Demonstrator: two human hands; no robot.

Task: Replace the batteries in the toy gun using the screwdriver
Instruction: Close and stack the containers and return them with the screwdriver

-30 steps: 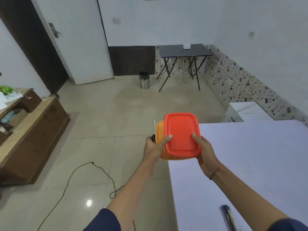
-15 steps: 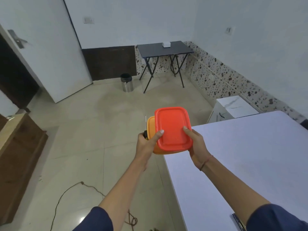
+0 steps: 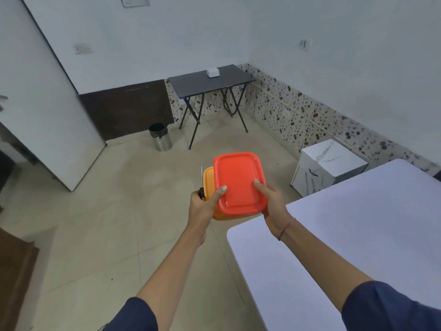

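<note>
Perhaps a spare room — folding table (image 3: 191, 86), bin (image 3: 160, 137).

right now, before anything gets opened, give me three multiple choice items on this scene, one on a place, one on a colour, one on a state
1. Where does the small white box stand?
A. on the black folding table
B. on the floor
C. on a chair

2. What colour is the flat plastic lid?
A. blue
B. red
C. white

3. How is the orange plastic container?
A. open, lying on a table
B. closed, held in the left hand and right hand
C. closed, held in one hand only

Answers:
1 A, the box sits on the dark tabletop by the far wall.
2 B, the lid is red above the orange container.
3 B, the lid is on and a thumb of each hand lies on it.
</note>
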